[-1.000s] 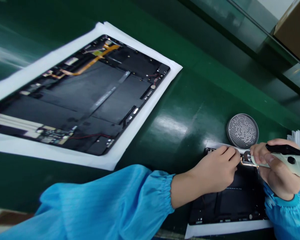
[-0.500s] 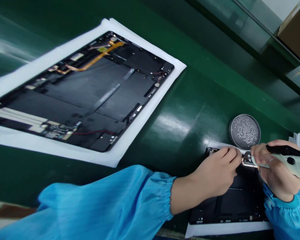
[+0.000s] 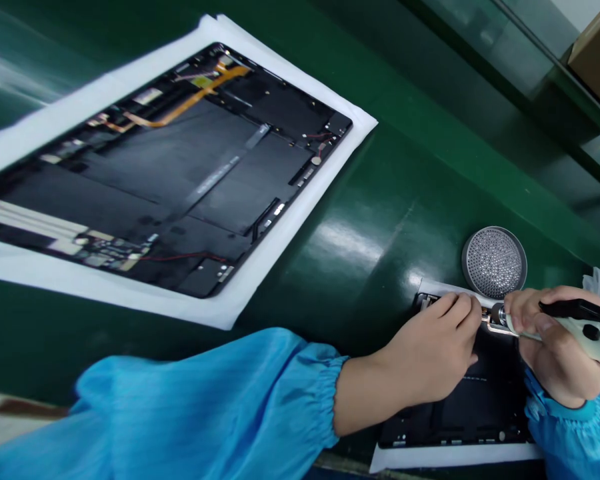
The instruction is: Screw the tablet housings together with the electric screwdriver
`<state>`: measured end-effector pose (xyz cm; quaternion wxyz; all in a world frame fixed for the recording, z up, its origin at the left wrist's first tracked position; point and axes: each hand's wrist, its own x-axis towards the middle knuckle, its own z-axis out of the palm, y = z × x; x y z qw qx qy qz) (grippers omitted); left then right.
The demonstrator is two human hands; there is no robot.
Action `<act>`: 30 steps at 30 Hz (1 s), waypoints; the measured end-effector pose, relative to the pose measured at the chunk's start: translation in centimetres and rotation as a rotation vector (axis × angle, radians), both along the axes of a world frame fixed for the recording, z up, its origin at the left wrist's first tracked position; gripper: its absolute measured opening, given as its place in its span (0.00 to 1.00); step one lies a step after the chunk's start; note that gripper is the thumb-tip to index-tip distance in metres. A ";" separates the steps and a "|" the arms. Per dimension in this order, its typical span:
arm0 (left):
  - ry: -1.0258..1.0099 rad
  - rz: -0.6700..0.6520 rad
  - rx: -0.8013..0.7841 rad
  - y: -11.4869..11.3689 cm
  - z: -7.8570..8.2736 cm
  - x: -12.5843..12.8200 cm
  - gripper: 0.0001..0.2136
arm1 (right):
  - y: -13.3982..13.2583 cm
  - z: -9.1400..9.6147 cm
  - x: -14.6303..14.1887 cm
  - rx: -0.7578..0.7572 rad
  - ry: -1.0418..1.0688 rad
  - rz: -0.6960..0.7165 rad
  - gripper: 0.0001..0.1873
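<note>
Right hand (image 3: 555, 353) grips the screwdriver (image 3: 580, 327); left hand (image 3: 437, 357) fingertips pressed together at tablet (image 3: 475, 407) edge.

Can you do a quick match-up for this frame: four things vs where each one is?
Things
1. electric screwdriver
2. round perforated dish
3. open tablet on white sheet
4. left hand

Places
A. far left on the green belt, untouched
B. gripped in the right hand
C. fingertips at the top edge of the near tablet
D. just beyond the near tablet

Pairs: 1-B, 2-D, 3-A, 4-C
</note>
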<state>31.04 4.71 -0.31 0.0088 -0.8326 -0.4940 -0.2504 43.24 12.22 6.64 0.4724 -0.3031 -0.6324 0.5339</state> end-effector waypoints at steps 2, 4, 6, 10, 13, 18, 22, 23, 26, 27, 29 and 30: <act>-0.005 0.005 0.001 0.0 0.0 0.0 0.17 | 0.0 0.0 -0.1 -0.012 -0.005 -0.006 0.10; -0.010 0.009 -0.001 -0.1 0.0 0.0 0.17 | 0.0 -0.1 -0.1 -0.015 0.004 -0.006 0.11; -0.021 0.006 -0.017 0.0 0.0 -0.1 0.16 | 0.0 -0.1 0.0 -0.021 0.008 -0.007 0.12; -0.064 0.008 -0.041 -0.1 0.1 -0.3 0.17 | 0.0 0.3 0.4 -0.018 -0.026 -0.005 0.12; -0.085 0.016 -0.057 -0.1 0.2 -0.4 0.19 | -0.1 0.8 0.8 0.010 -0.038 0.022 0.14; -0.080 0.006 -0.075 -0.1 0.1 -0.6 0.20 | 0.2 1.0 1.3 0.052 -0.028 0.050 0.15; -0.088 0.010 -0.074 0.0 0.1 -0.8 0.22 | 0.4 0.7 1.2 0.090 -0.018 0.086 0.16; -0.091 0.009 -0.073 0.1 0.2 -0.8 0.22 | 0.4 0.6 1.0 0.070 -0.020 0.065 0.15; -0.091 -0.005 -0.071 0.2 0.4 -0.9 0.18 | 0.2 0.2 0.6 0.018 -0.008 0.014 0.14; -0.088 -0.013 -0.069 0.3 0.5 -0.9 0.17 | 0.1 0.1 0.6 0.013 0.003 0.019 0.14; -0.081 -0.029 -0.068 0.4 0.7 -1.0 0.16 | 0.0 0.0 0.5 0.000 0.018 0.026 0.14; -0.080 -0.035 -0.067 0.5 0.8 -1.0 0.16 | 0.0 0.0 0.5 -0.011 0.019 0.025 0.14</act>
